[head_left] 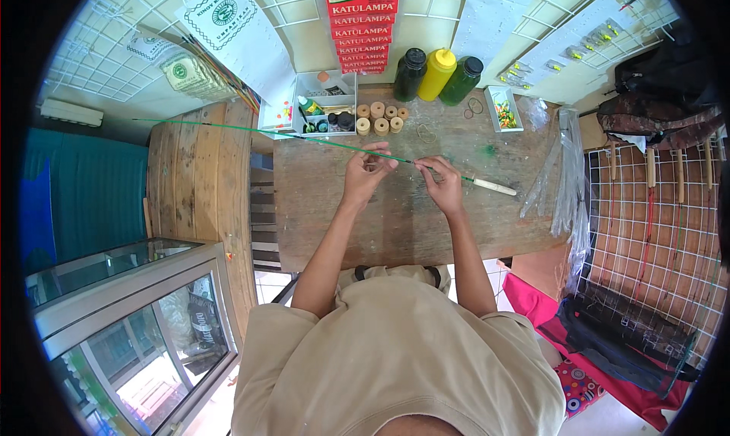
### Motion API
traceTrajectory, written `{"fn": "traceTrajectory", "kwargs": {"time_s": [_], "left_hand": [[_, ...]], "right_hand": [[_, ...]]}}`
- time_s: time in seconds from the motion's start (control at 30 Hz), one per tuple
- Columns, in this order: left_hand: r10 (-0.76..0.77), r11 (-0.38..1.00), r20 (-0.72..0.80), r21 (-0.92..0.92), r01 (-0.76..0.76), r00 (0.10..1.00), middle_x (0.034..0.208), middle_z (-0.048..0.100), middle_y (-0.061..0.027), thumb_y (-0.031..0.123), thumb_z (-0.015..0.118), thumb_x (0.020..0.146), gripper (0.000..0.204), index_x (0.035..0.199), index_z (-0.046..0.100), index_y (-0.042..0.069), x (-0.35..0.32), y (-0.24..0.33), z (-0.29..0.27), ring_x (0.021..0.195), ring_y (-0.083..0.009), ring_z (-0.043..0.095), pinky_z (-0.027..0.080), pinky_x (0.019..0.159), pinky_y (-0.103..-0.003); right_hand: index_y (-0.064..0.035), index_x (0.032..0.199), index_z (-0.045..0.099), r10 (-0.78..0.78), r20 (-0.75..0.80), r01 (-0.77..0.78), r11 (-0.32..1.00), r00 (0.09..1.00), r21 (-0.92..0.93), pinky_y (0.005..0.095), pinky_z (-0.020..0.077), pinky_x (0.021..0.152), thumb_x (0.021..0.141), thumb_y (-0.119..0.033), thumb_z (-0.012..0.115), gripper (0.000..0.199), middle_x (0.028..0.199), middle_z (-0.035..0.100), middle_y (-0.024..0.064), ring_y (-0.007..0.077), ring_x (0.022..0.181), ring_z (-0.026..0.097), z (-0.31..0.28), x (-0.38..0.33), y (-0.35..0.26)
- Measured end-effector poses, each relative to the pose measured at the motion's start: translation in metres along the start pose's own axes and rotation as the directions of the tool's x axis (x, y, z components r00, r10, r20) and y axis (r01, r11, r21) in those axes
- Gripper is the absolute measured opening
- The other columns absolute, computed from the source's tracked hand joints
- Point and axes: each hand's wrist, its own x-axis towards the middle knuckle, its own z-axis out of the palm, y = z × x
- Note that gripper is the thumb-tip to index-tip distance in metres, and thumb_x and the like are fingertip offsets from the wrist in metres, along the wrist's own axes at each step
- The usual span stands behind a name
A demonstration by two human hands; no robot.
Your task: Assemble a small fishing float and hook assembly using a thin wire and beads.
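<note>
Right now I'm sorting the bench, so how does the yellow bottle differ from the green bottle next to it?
The yellow bottle is opaque bright yellow with a yellow cap; the green bottle is dark green with a black cap. The yellow bottle stands in the middle of the row, the green bottle at its right end. Both stand upright at the back of the wooden table, similar in size and shape.

Rough, worn wood bench [380, 215], totally matt

glossy plastic bottles [439, 74] at the back; thin green rod [304, 138] looks smooth, pale wood handle [494, 186]
</note>
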Motion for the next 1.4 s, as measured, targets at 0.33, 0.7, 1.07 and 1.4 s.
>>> {"fn": "traceTrajectory", "kwargs": {"time_s": [0.33, 0.7, 1.07, 1.4], "left_hand": [[-0.042, 0.977, -0.039, -0.210, 0.033, 0.998, 0.093, 0.061, 0.0001, 0.007, 0.072, 0.082, 0.032, 0.110, 0.057, 0.005, 0.003, -0.009, -0.004, 0.087, -0.0061, 0.054, 0.043, 0.075, -0.020], [-0.027, 0.852, -0.222, -0.515, -0.093, 0.975, 0.108, 0.055, -0.0010, 0.010, 0.072, 0.083, 0.043, 0.120, 0.049, 0.007, -0.001, -0.004, -0.034, 0.095, -0.0083, 0.053, 0.043, 0.076, -0.025], [0.641, 0.460, 0.160, 0.703, -0.542, 0.751, 0.116, 0.051, -0.0109, 0.021, 0.070, 0.083, 0.034, 0.112, 0.057, 0.009, -0.058, -0.017, -0.014, 0.100, -0.0252, 0.051, 0.041, 0.085, -0.036], [0.461, 0.074, 0.471, 0.824, -0.561, 0.752, 0.101, 0.063, 0.0003, 0.029, 0.071, 0.076, 0.024, 0.096, 0.070, 0.014, 0.002, 0.020, -0.006, 0.109, -0.0202, 0.050, 0.031, 0.097, -0.045]], "right_hand": [[-0.0028, 0.089, 0.069, -0.028, 0.032, 0.028, 1.000, 0.999, 0.007, 0.0326, 0.0492, 0.073, 0.079, 0.001, 0.067, 0.011, 0.087, 0.068, 0.0106, 0.0259, 0.081, 0.065, 0.004, -0.001, -0.002], [-0.0027, 0.091, 0.069, 0.043, 0.008, -0.043, 0.999, 0.999, 0.024, 0.0319, 0.0488, 0.074, 0.079, 0.002, 0.066, 0.013, 0.089, 0.068, 0.0111, 0.0259, 0.081, 0.065, -0.001, -0.005, 0.002], [-0.0020, 0.090, 0.068, 0.032, 0.031, -0.032, 0.999, 0.999, -0.005, 0.0324, 0.0488, 0.075, 0.080, 0.002, 0.065, 0.012, 0.088, 0.068, 0.0118, 0.0271, 0.083, 0.065, 0.001, -0.002, 0.008], [-0.0025, 0.089, 0.069, 0.056, 0.041, -0.057, 0.998, 0.998, 0.029, 0.0332, 0.0484, 0.075, 0.079, 0.001, 0.065, 0.011, 0.087, 0.068, 0.0104, 0.0267, 0.081, 0.065, 0.001, 0.000, 0.008]]}}
